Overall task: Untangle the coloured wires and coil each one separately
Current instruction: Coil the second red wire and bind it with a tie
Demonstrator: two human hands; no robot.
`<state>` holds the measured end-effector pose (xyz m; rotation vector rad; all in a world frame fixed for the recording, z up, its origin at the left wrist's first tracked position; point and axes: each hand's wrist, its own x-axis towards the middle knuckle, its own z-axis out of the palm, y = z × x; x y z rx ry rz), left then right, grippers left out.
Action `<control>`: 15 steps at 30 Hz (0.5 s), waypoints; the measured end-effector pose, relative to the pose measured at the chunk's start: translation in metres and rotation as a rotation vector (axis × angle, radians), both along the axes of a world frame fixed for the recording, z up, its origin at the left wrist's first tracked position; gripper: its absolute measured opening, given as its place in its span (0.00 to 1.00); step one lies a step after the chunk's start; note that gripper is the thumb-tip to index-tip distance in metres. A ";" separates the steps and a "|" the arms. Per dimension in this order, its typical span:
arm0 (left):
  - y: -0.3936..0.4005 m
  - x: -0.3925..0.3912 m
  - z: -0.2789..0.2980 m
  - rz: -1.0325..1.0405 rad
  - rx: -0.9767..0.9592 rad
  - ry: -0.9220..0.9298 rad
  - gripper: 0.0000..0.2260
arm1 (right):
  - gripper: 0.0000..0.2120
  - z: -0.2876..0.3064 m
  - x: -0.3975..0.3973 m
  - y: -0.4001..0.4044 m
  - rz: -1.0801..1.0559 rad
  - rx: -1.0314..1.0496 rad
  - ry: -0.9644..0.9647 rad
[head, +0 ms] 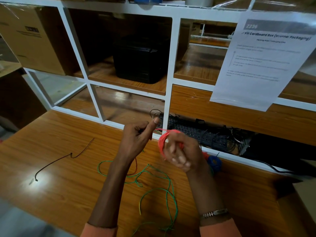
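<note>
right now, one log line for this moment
left hand: pinching red wire | right hand: holding red coil | green wire: loose on table | blue coil: done

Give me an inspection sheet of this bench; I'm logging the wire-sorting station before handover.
Surface: wooden table, glossy.
Job's things: red wire coil in the right hand; green wire loose and looped on the table; black wire lying apart to the left; blue wire coil beside the right wrist.
Clutter: nothing seen on the table besides the wires.
Grippers: right hand grips the red coil; left hand is raised with curled fingers, contents unclear.
Cables: dark cords tangled behind the keyboard.
Surroundings: white shelf frame, cardboard box, black case, hanging instruction sheet.
</note>
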<state>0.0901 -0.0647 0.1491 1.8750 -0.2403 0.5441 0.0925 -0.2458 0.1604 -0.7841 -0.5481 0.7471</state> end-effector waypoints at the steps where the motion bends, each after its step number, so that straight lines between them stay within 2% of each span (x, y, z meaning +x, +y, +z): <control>1: 0.001 0.000 -0.003 0.000 0.003 0.027 0.26 | 0.17 0.003 0.003 -0.003 -0.008 0.140 0.057; 3: 0.001 -0.003 -0.007 -0.003 0.005 0.054 0.26 | 0.21 0.014 0.006 -0.006 -0.143 0.260 0.112; 8: -0.015 0.001 -0.001 -0.064 0.069 0.095 0.24 | 0.33 0.027 0.006 -0.005 -0.436 0.345 0.167; 10: -0.021 0.002 -0.003 -0.110 0.140 0.107 0.23 | 0.36 0.029 0.008 0.000 -0.561 0.231 0.119; 12: -0.022 0.002 -0.008 -0.149 0.205 0.119 0.23 | 0.38 0.032 0.008 0.006 -0.694 0.029 0.055; 13: -0.021 0.002 -0.009 -0.149 0.235 0.124 0.23 | 0.35 0.033 0.007 0.008 -0.752 -0.106 0.010; 15: -0.016 0.002 -0.009 -0.119 0.287 0.134 0.24 | 0.21 0.034 0.007 0.013 -0.817 -0.307 -0.059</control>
